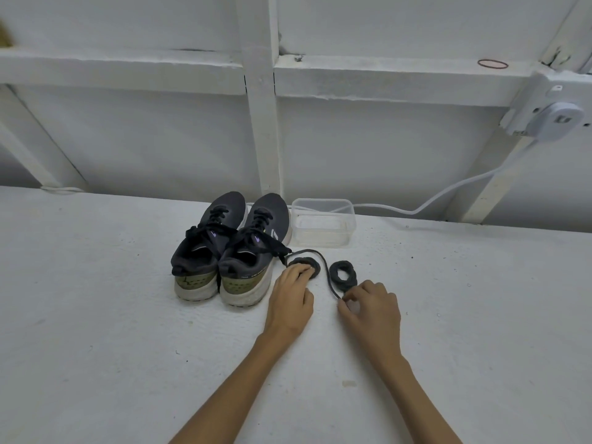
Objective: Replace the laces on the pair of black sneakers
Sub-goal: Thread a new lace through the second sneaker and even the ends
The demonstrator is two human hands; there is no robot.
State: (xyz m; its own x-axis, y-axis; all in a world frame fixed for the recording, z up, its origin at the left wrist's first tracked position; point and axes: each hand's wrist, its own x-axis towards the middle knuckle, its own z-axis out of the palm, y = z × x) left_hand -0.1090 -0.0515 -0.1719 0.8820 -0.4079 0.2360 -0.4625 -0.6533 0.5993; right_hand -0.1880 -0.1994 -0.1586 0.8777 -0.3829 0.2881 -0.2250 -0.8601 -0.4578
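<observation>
We see a white surface, matt and grainy like rough paint. The sneakers have matt black cloth uppers and dull, scuffed pale soles. The coiled laces and the lace strand are matt woven cloth. The container is clear, glossy plastic, and the cable is smooth and white.

Two black sneakers stand just left of the left grip. Two coiled black laces lie on the bench: one under the left grip's fingers, one just beyond the right grip, which pinches a single loose lace end. One clear tub sits beyond both grips, with one white cable behind it.
</observation>
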